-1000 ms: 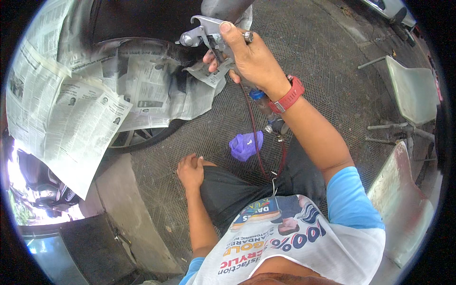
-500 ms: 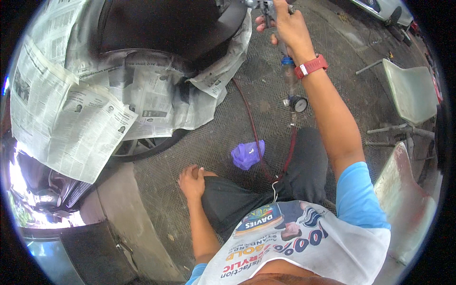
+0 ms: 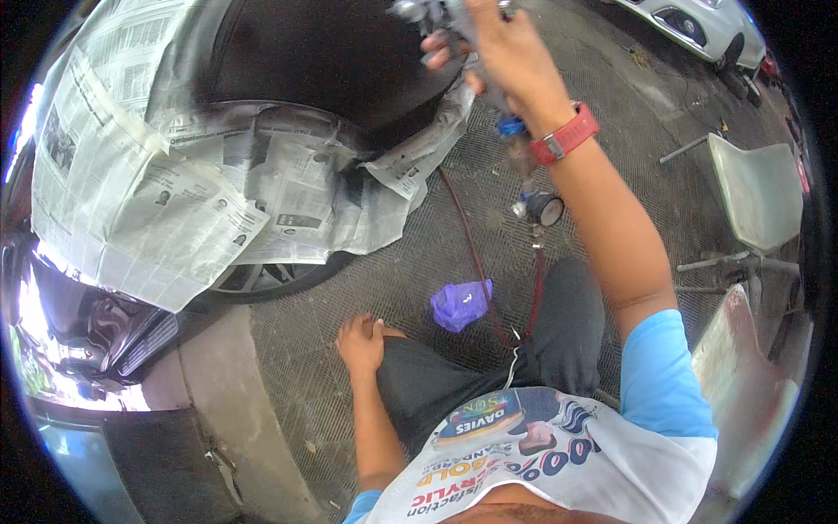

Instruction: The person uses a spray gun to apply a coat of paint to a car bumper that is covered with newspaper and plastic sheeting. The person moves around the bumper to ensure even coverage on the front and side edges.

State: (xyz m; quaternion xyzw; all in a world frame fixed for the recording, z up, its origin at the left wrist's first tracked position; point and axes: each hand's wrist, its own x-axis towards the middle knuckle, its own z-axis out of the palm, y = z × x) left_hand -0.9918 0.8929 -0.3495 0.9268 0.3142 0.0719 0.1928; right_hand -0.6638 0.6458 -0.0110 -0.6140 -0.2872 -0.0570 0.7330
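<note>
My right hand, a red band on its wrist, grips a metal spray gun at the top of the view. The gun is slightly blurred and its upper end is cut off. Below its grip hang a round pressure gauge and a dark red air hose. Left of the gun is a dark, painted car panel, bordered by taped newspaper sheets. My left hand lies on my bent left knee, fingers loosely extended, holding nothing.
A crumpled purple bag lies on the textured floor beside the hose loop. Two worn chairs stand at the right. A white car is at the far right. A car wheel shows under the newspaper.
My right hand has moved left with the spray gun, toward the dark panel; gauge and hose shifted slightly. The whole view has tilted a little. My left hand stays on my knee.
</note>
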